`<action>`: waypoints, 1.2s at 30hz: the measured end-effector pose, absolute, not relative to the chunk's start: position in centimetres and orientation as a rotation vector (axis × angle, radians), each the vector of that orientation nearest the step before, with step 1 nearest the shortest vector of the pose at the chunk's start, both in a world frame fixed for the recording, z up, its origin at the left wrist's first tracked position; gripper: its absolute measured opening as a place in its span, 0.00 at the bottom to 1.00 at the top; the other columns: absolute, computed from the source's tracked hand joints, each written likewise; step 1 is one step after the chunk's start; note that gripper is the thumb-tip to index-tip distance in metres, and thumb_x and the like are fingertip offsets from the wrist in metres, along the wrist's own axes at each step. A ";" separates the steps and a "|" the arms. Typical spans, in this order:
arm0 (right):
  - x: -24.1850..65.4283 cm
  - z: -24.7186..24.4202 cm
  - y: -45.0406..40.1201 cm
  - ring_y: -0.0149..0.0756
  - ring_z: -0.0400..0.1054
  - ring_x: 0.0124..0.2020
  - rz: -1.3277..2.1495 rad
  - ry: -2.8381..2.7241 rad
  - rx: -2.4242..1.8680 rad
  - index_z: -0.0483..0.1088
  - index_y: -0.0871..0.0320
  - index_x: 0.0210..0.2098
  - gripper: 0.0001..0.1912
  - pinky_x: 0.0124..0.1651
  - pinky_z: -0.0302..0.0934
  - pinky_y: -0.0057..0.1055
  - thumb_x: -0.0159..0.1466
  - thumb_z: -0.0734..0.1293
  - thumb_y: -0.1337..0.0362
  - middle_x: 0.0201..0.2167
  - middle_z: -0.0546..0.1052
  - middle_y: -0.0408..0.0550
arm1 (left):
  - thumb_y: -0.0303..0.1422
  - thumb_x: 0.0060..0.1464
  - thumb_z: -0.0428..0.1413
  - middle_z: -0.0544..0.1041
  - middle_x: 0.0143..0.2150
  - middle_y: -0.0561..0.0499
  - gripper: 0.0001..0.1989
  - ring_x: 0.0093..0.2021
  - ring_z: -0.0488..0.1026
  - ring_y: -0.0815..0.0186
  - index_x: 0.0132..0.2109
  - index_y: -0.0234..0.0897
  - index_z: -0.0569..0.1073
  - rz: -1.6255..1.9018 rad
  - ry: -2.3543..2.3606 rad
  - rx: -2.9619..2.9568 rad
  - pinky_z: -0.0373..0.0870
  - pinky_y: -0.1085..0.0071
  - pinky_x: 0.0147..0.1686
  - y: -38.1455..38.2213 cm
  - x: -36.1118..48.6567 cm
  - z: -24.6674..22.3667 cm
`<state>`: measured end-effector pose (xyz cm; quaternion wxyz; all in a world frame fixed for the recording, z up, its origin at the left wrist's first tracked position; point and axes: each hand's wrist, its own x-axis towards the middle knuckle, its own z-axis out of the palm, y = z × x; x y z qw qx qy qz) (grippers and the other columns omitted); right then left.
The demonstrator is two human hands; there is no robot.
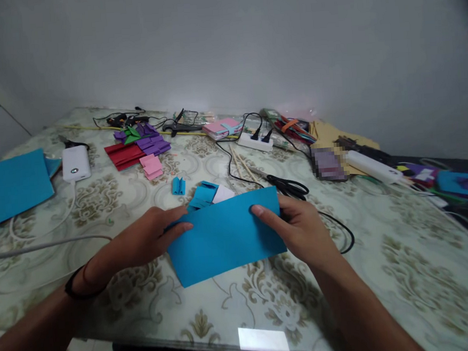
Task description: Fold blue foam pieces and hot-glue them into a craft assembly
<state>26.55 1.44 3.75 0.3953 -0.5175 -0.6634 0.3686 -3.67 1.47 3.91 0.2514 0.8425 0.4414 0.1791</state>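
Observation:
A rectangular sheet of blue paper (226, 237) is held up at a slant over the patterned table. My left hand (158, 234) pinches its left end, thumb in front and the other fingers partly hidden behind. At the right end, my right hand (297, 224) grips the sheet, with the thumb pressed on its face. Just behind the sheet lie folded blue pieces (203, 193) and a white piece (223, 194), both partly covered by it. A small folded blue strip (178, 186) rests farther back. Black-handled scissors (285, 185) lie beyond my right hand.
Folded red paper (124, 156), purple paper (154, 144) and pink paper (151, 166) lie at the back left. A white power bank (76, 163) with a cable sits near larger blue sheets (10, 186). Toward the wall are a power strip (255, 141), pliers (182, 128) and wooden sticks (241, 161).

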 end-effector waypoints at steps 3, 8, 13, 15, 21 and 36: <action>26.5 3.9 1.4 0.34 0.64 0.26 0.902 -1.688 -1.282 0.75 0.56 0.30 0.17 0.28 0.58 0.29 0.67 0.68 0.50 0.25 0.73 0.42 | 0.39 0.70 0.53 0.65 0.22 0.58 0.14 0.22 0.64 0.69 0.34 0.39 0.69 0.539 1.203 2.251 0.56 0.70 0.28 1.4 -3.5 4.1; 26.6 4.1 1.8 0.32 0.59 0.25 0.824 -1.702 -1.265 0.72 0.56 0.28 0.19 0.29 0.57 0.29 0.69 0.67 0.50 0.22 0.66 0.40 | 0.39 0.69 0.52 0.66 0.21 0.58 0.18 0.22 0.63 0.70 0.30 0.38 0.67 0.566 1.171 2.213 0.57 0.72 0.26 1.6 -3.5 4.5; 27.0 3.3 2.8 0.35 0.69 0.31 0.831 -1.406 -1.256 0.77 0.54 0.46 0.18 0.33 0.65 0.30 0.64 0.73 0.48 0.30 0.76 0.43 | 0.43 0.69 0.53 0.70 0.22 0.59 0.18 0.20 0.69 0.71 0.32 0.38 0.67 0.766 1.272 2.000 0.62 0.75 0.21 1.9 -4.0 4.4; 26.8 2.7 3.1 0.37 0.74 0.33 1.027 -1.256 -1.186 0.75 0.52 0.48 0.21 0.37 0.71 0.33 0.62 0.75 0.47 0.32 0.78 0.43 | 0.45 0.69 0.54 0.72 0.22 0.59 0.16 0.19 0.73 0.68 0.36 0.39 0.69 0.883 1.293 1.831 0.67 0.75 0.19 1.8 -4.0 4.3; 24.1 1.9 1.7 0.37 0.79 0.33 1.571 -1.259 -0.999 0.76 0.57 0.36 0.18 0.37 0.76 0.34 0.63 0.76 0.47 0.31 0.81 0.46 | 0.42 0.69 0.54 0.75 0.19 0.59 0.11 0.16 0.76 0.65 0.39 0.40 0.69 1.154 1.270 1.633 0.70 0.75 0.15 1.5 -2.7 3.8; 20.4 0.1 -1.1 0.36 0.79 0.36 2.005 -1.201 -0.688 0.79 0.60 0.46 0.16 0.32 0.77 0.30 0.64 0.77 0.56 0.41 0.81 0.51 | 0.45 0.69 0.56 0.74 0.19 0.60 0.15 0.15 0.76 0.65 0.38 0.39 0.67 1.214 1.163 1.507 0.71 0.75 0.12 0.4 -1.0 2.2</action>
